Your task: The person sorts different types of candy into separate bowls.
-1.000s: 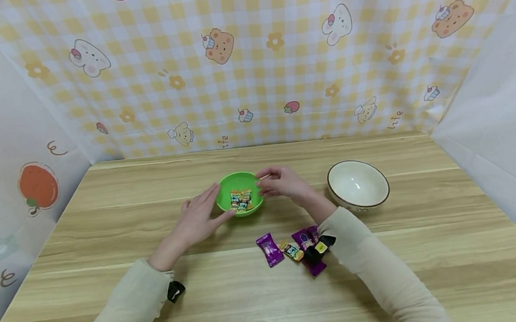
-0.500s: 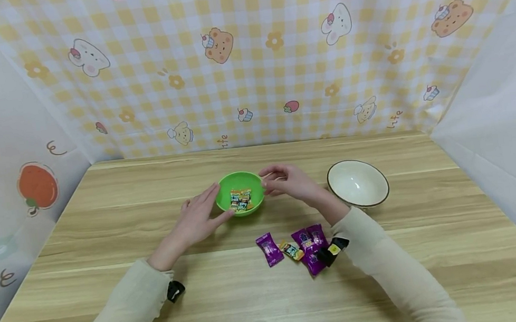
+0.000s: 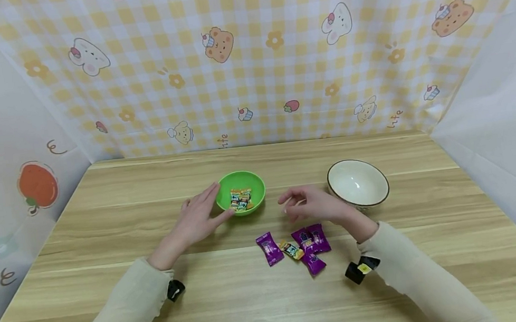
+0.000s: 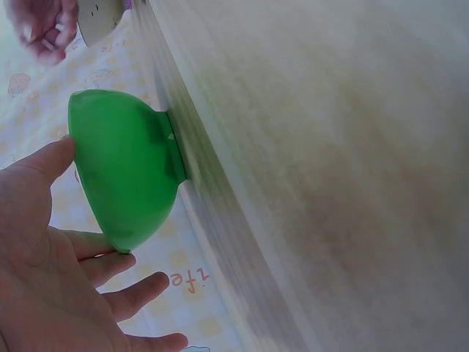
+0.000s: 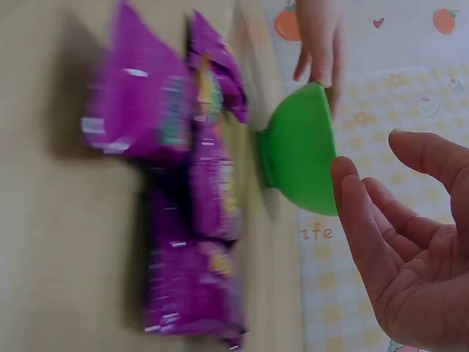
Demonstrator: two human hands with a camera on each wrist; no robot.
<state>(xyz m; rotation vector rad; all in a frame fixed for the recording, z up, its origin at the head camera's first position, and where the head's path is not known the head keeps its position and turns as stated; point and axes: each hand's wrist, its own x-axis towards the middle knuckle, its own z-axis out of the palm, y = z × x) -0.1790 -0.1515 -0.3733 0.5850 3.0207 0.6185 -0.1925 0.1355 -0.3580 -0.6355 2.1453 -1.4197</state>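
A green bowl (image 3: 224,187) stands on the table with several orange-and-black candy packets (image 3: 241,199) inside. My left hand (image 3: 197,218) steadies it from the left, thumb and fingertips spread along the rim; in the left wrist view the fingers (image 4: 139,295) are mostly straight. To the bowl's right, my right hand (image 3: 310,203) hovers over the table with loosely bent fingers and nothing in them. Just below that hand lie several purple candy packets (image 3: 313,247), one more purple packet (image 3: 269,249) to their left, and a single orange-and-green packet (image 3: 292,250) between.
A white bowl (image 3: 358,184) with a dark rim stands right of my right hand, partly behind the wrist. The wooden table (image 3: 236,307) ends at a yellow checked cloth (image 3: 258,76) hung behind it.
My right hand has left the green bowl's right rim and come right and nearer, above the purple packets, uncovering them. The left hand and both bowls have stayed in place.
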